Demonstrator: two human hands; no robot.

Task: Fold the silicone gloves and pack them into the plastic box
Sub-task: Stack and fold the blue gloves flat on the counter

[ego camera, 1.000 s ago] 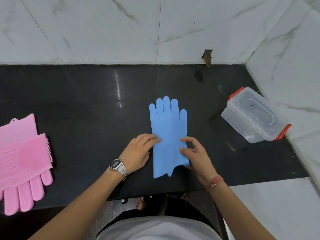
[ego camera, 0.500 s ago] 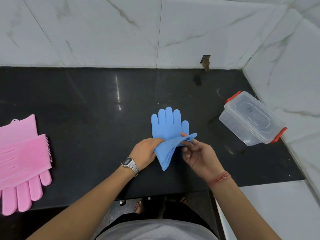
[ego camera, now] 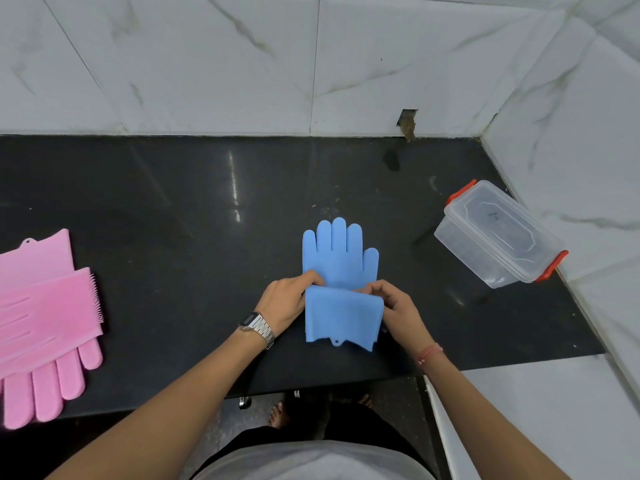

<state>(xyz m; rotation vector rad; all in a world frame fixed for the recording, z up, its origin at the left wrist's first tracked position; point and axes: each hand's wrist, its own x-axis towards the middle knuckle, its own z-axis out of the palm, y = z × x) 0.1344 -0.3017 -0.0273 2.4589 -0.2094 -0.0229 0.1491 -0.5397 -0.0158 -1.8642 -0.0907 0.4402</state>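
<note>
The blue glove [ego camera: 341,289] lies flat on the black table [ego camera: 173,220], its finger end pointing toward the wall and its cuff nearest the person. Both hands work at its middle, where a crease runs across the glove. The left hand [ego camera: 287,301] sits at the glove's left edge, its fingers [ego camera: 313,276] pressed together and pinching the material at the crease. The right hand [ego camera: 394,303] mirrors it on the glove's right edge, its fingers [ego camera: 367,289] curled and pinching the fold there. Holding both ends of the crease at once looks like a way to keep the fold line straight, since silicone tends to spring back and slide on a glossy surface. The cuff panel below the crease is raised slightly and looks doubled, so the fold seems only partly made.

The box [ego camera: 498,233] stands well to the right of the glove, near the wall corner, its clear lid on and its red clips at each end; I judge it must be opened before anything goes in. The pink gloves [ego camera: 45,323] lie stacked far to the left of the blue glove, unfolded, at the table's edge. Nothing lies between the glove and the box, so the path across is free.
</note>
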